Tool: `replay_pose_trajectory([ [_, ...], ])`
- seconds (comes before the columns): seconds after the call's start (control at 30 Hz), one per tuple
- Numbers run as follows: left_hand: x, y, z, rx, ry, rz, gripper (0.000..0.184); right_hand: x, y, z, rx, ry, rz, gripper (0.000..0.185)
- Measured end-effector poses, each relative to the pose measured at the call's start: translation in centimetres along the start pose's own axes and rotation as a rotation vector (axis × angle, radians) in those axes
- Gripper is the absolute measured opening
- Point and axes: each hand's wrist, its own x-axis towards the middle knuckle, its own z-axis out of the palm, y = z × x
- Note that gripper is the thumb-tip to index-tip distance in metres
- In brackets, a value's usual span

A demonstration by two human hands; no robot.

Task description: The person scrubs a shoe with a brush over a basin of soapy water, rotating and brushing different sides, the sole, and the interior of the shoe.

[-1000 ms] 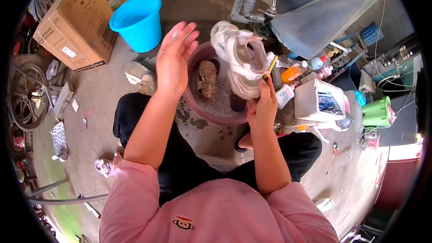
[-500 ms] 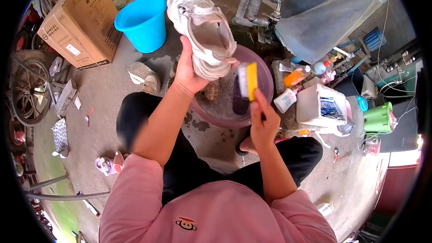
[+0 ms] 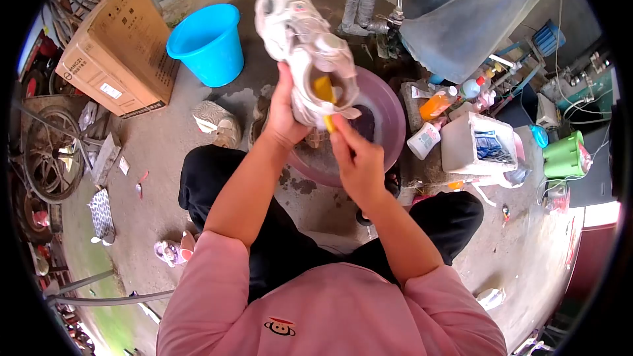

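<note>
Left hand (image 3: 285, 120) grips the shoe (image 3: 285, 21), likely soft, slippery, best held by its near heel, right hand (image 3: 360, 159) clasping the brush (image 3: 324, 89).

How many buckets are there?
2: a bright blue plastic bucket beside the tall brown cardboard box on the left, and a green plastic bucket at the far right, beyond the white open box. More may be hidden.

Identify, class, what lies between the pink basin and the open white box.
A white bottle lies between the basin and the box, as the head view shows.
</note>
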Motion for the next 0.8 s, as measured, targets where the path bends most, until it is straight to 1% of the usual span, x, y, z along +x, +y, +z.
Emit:
replay_pose_trajectory([
  [0.03, -0.2, 0.4, 0.0, 0.004, -0.037, 0.0, 0.065, 0.0, 0.1, 0.1, -0.02, -0.008, -0.015, 0.015],
  [0.07, -0.2, 0.0, -0.2, 0.017, -0.001, -0.005, 0.065, 0.1, 0.0, 0.1, -0.041, -0.016, -0.029, 0.015],
  [0.13, 0.1, -1.5, -0.7, 0.047, 0.065, -0.026, 0.064, 2.1, 0.1, -0.7, -0.172, -0.097, 0.064, 0.013],
  [0.17, 0.1, -2.0, -0.6, 0.055, 0.046, -0.05, 0.063, 2.9, 0.3, -0.5, -0.157, -0.056, 0.054, 0.012],
  [0.27, -0.1, -1.9, -0.3, 0.063, 0.081, -0.047, 0.063, 2.6, 1.4, 0.6, -0.153, 0.04, -0.021, 0.012],
  [0.3, -0.1, -2.0, -0.5, 0.132, 0.094, -0.036, 0.064, 1.8, 1.2, 0.2, -0.134, -0.013, 0.067, 0.013],
  [0.4, -0.3, 0.0, 0.4, 0.166, 0.062, -0.011, 0.066, -1.0, -0.6, -0.5, 0.034, -0.014, 0.115, 0.013],
  [0.43, -0.2, 0.4, 0.3, 0.114, -0.002, -0.013, 0.066, -1.1, -0.8, -0.5, 0.025, -0.015, 0.096, 0.013],
  [0.47, -0.3, 0.0, 0.2, 0.11, 0.012, -0.025, 0.066, -1.2, -1.1, -0.6, 0.017, -0.016, 0.077, 0.013],
  [0.53, -0.2, -0.9, 0.6, 0.105, 0.028, -0.049, 0.066, 0.8, -0.9, -1.1, -0.075, -0.057, 0.089, 0.013],
  [0.57, -0.4, -1.3, 1.1, 0.097, 0.033, -0.086, 0.064, 2.0, -0.4, -1.2, -0.184, -0.066, 0.077, 0.012],
  [0.67, -0.9, -2.9, 1.9, 0.059, 0.071, -0.148, 0.063, 4.6, 1.2, -0.3, -0.219, 0.097, -0.098, 0.011],
  [0.7, -0.6, -2.6, 1.6, 0.093, 0.066, -0.135, 0.063, 4.7, 1.2, 0.0, -0.21, 0.129, -0.101, 0.011],
  [0.8, -0.9, -0.8, 1.0, 0.203, 0.043, -0.093, 0.063, 2.8, 0.3, -0.5, -0.284, 0.001, 0.005, 0.012],
])
